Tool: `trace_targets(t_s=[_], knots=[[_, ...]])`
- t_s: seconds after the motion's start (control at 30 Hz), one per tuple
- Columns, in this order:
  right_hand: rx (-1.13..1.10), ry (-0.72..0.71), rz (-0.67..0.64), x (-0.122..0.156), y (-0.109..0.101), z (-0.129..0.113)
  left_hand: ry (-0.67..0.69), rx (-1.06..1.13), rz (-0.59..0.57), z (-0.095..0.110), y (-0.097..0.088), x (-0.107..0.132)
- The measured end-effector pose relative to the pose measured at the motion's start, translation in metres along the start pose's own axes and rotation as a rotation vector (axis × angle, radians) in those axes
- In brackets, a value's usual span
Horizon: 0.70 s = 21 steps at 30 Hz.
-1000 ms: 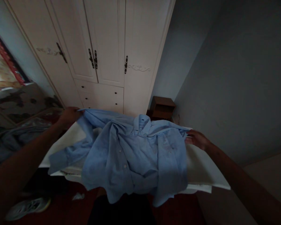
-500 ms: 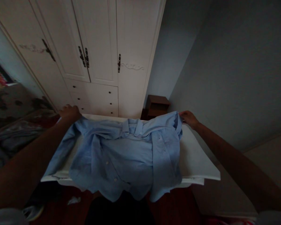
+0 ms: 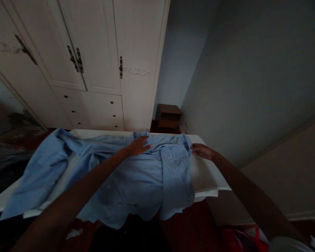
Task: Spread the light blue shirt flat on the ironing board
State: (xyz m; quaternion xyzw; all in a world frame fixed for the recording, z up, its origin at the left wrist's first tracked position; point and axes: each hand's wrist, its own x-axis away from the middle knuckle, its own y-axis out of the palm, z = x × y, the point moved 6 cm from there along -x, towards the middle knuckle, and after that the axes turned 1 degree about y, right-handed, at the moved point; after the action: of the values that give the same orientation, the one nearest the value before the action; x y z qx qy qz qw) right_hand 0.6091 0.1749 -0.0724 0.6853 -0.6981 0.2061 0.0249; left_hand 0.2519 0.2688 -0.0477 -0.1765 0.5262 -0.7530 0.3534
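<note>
A tall white wardrobe [image 3: 94, 42] stood beyond the far edge of a white surface [image 3: 207, 176]. A pale blue shirt [image 3: 147, 178] lay spread across that surface, its collar [image 3: 141, 134] at the far edge, its hem hanging over the near edge. One sleeve [image 3: 39, 175] stretched toward the near left corner. The left hand [image 3: 138, 146] was over the shirt just beside the collar, fingers loosely parted; whether its grip held cloth could not be told. Toward the right edge, the right hand [image 3: 202, 151] had its grip closed, pinching the shirt's shoulder edge.
</note>
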Motion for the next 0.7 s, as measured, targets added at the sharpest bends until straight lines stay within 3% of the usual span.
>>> trace_targets(t_s=[0.13, 0.3, 0.43, 0.53, 0.57, 0.63, 0.7], knots=[[0.105, 0.003, 0.045, 0.007, 0.009, 0.007, -0.095, -0.021, -0.009, 0.036, 0.041, -0.024], [0.326, -0.024, 0.207, 0.008, 0.005, 0.005, -0.259, -0.164, 0.031, 0.026, 0.069, -0.025], [0.517, -0.094, 0.273, 0.025, -0.031, -0.033, -0.191, -0.265, 0.076, 0.01, 0.073, -0.021], [0.672, -0.197, 0.412, 0.048, -0.071, -0.077, -0.157, -0.27, 0.07, -0.003, 0.069, -0.023], [0.827, -0.279, 0.501, 0.057, -0.081, -0.094, -0.149, -0.272, 0.072, -0.008, 0.067, -0.025], [1.057, -0.38, 0.623, 0.066, -0.092, -0.116, -0.131, -0.283, 0.072, -0.015, 0.064, -0.028], [1.176, -0.418, 0.66, 0.065, -0.094, -0.123, -0.117, -0.295, 0.059, -0.02, 0.061, -0.031]])
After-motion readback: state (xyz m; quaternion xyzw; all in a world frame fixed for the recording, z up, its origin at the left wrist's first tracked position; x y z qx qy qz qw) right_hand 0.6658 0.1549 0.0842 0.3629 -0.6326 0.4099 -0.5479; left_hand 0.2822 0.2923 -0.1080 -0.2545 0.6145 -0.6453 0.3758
